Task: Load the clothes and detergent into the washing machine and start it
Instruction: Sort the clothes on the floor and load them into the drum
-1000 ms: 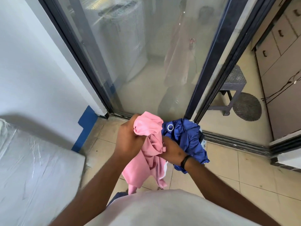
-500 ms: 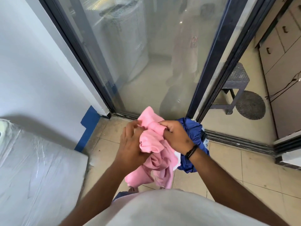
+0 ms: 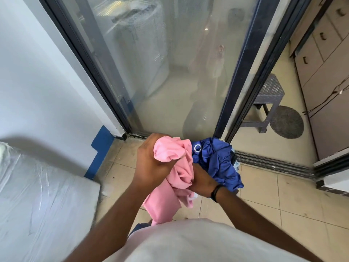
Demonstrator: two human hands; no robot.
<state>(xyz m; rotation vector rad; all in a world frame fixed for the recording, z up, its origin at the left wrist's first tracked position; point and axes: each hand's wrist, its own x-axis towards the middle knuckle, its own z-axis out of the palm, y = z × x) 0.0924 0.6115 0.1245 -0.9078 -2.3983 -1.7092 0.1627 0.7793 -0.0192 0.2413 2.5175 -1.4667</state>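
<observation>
— While you stand by the glass door (image 3: 170,72), what do your fingers hold?

— My left hand (image 3: 151,163) squeezes the pink cloth (image 3: 175,167). My right hand (image 3: 202,180) grips it too, with the blue cloth (image 3: 217,161) near the door.

Both bare forearms reach forward and meet before the chest. The left hand (image 3: 151,163) is fisted, knuckles up, around bunched pink cloth (image 3: 175,167); the right hand (image 3: 203,179), banded at the wrist, appears to grip lower down, its fingers hidden.
</observation>
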